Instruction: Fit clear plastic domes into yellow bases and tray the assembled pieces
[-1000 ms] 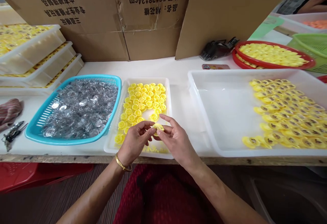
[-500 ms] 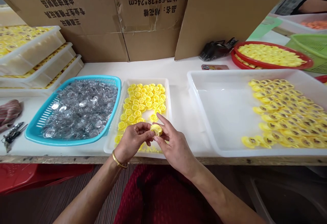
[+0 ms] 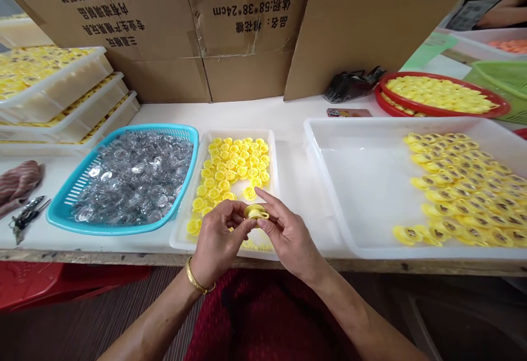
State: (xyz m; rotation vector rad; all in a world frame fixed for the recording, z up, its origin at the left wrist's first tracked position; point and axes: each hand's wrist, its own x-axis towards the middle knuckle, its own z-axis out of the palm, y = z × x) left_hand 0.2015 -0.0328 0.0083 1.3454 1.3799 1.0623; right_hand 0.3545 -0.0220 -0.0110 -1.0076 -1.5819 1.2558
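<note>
Between my two hands is a small yellow round plastic piece (image 3: pixel 256 211) with a loop on its near side. My left hand (image 3: pixel 222 232) pinches it from the left, a gold bracelet on the wrist. From the right, my right hand (image 3: pixel 290 234) grips it with thumb and fingers, the index finger stretched forward. Both hands are above the near part of a white tray (image 3: pixel 275 157) that holds many yellow cup-shaped pieces (image 3: pixel 230 166). To the left, a blue basket (image 3: pixel 53 215) is heaped with clear and silvery discs (image 3: pixel 140 174).
At right, a large white tray (image 3: pixel 329 185) holds rows of yellow pieces (image 3: pixel 469 196) with dark centres. Stacked trays (image 3: pixel 86 94) stand at left, keys (image 3: pixel 27 218) and cloth (image 3: pixel 20 182) nearby. Cardboard (image 3: pixel 247 75) walls the back. A phone (image 3: pixel 349 112) and red baskets (image 3: pixel 504 105) lie behind.
The yellow piece has been turned in my fingers, so its rim and loop now show. Both hands still hold it. The whole view has shifted slightly.
</note>
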